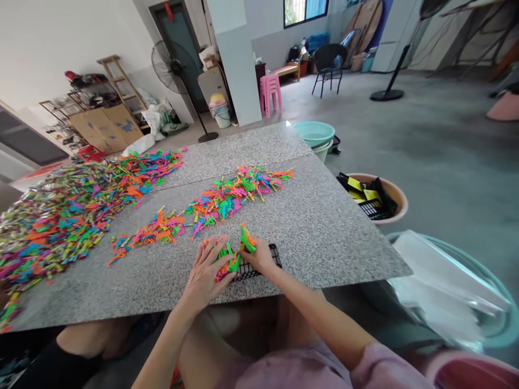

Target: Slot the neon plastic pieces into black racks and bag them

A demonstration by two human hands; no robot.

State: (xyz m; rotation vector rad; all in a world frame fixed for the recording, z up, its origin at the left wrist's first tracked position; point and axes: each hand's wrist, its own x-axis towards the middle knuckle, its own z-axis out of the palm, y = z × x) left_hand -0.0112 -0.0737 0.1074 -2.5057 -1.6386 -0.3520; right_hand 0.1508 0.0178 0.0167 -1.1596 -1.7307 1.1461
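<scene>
A black grid tray lies on the granite table near its front edge, with small toy guns in green, orange and pink in its left part. My left hand is curved over these, thumb and fingers closed around them. My right hand pinches a few green and orange toy guns upright above the tray, beside the left hand. Further back, a loose row of toy guns in mixed colours crosses the table.
A large heap of coloured toys covers the left of the granite table. A tub of black trays, a turquoise basin and clear plastic bags stand right of it. Another person's knee shows at lower left.
</scene>
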